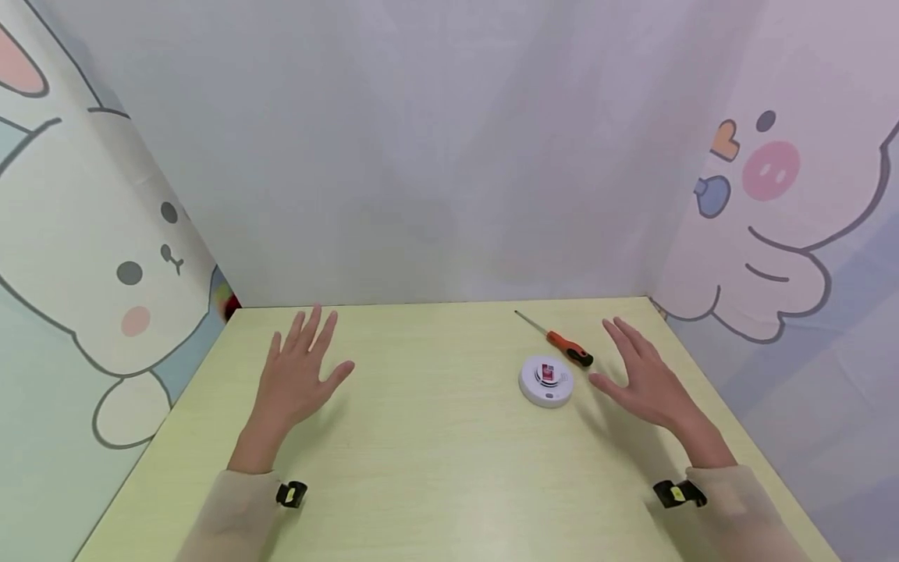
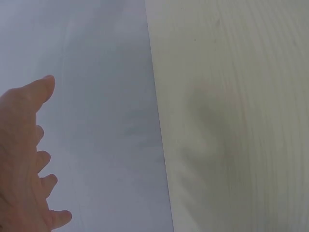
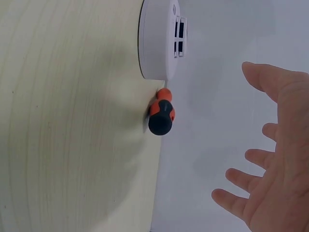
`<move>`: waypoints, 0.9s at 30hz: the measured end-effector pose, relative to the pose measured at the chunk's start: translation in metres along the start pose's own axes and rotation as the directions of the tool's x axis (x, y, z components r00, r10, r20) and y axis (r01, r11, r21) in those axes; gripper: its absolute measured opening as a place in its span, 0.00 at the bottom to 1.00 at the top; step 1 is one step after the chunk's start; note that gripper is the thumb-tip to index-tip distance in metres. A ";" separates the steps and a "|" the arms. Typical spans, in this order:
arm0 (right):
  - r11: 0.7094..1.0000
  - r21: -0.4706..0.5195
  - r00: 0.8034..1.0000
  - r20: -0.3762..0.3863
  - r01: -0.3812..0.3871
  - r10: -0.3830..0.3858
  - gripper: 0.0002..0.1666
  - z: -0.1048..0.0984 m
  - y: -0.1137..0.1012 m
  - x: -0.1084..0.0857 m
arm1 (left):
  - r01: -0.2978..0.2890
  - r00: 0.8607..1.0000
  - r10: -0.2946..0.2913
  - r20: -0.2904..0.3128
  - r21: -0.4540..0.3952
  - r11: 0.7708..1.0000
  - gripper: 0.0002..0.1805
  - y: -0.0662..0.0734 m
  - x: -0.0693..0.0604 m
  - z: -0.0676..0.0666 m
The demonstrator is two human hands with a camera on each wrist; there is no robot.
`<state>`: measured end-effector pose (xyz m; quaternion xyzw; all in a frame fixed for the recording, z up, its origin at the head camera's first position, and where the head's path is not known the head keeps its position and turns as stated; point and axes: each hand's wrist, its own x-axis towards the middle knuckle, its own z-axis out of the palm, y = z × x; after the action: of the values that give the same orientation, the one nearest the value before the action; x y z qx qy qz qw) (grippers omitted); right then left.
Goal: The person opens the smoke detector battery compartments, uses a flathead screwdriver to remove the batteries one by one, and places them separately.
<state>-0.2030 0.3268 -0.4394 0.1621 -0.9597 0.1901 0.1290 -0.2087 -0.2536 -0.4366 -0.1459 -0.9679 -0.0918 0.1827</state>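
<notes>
A round white smoke detector (image 1: 546, 382) with a red and white label lies on the right half of the table. Just behind it is a screwdriver (image 1: 570, 349) with an orange and black handle, its thin shaft pointing to the back left. My right hand (image 1: 648, 381) hovers to the right of both, fingers spread, touching neither. In the right wrist view the smoke detector (image 3: 159, 38) and the screwdriver's handle end (image 3: 161, 117) appear beside that hand. On the left side, my left hand (image 1: 295, 378) is held above the table with fingers apart and nothing in it.
The pale wood-grain table (image 1: 421, 437) ends at a light grey cloth backdrop (image 1: 435, 156). Side cloths carry a cartoon rabbit (image 1: 105, 234) on the left and a pig (image 1: 787, 203) on the right. Black straps sit on both sleeves.
</notes>
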 end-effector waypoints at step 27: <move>0.961 0.273 0.983 0.157 0.051 -0.096 0.51 0.019 0.000 0.021 | -0.086 0.969 0.162 0.187 -0.360 0.929 0.48 0.116 0.047 0.047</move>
<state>-0.2259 0.3136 -0.4494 0.2292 -0.9259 0.2986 0.0311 -0.2296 -0.1214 -0.4472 -0.2462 -0.9390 -0.2339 0.0544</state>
